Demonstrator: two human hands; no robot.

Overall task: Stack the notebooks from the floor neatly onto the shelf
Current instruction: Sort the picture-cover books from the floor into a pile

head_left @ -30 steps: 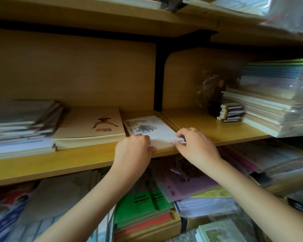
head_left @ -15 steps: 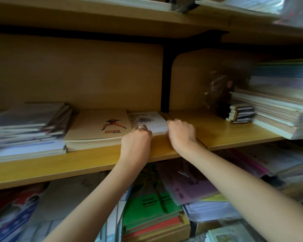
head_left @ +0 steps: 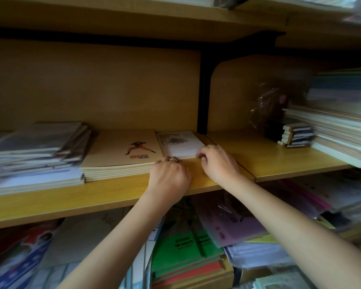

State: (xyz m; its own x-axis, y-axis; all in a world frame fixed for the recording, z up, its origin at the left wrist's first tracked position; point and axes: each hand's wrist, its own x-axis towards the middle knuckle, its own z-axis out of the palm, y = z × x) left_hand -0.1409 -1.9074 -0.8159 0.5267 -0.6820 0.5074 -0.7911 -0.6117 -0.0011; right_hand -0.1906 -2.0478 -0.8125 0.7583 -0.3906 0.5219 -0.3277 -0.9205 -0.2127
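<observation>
Wooden shelving fills the view, and the middle shelf board (head_left: 50, 197) carries every pile that matters. A large stack (head_left: 331, 134) sits at the far right and a loose pile (head_left: 33, 151) at the left. Next to that pile lies a tan stack (head_left: 121, 151) with a figure on its cover. The white notebook (head_left: 179, 142) lay askew near the board's front edge a second ago. It has since been slid back and squared up, and now sits flat just beside the tan stack, close to the black bracket (head_left: 202, 90). That placement looks nearly finished. The right hand (head_left: 217, 161) curls its fingers on the notebook's near right corner, apparently pinching it. The left hand (head_left: 169, 174) has bent fingers at the front edge; whether it grips or only nudges, I cannot tell.
</observation>
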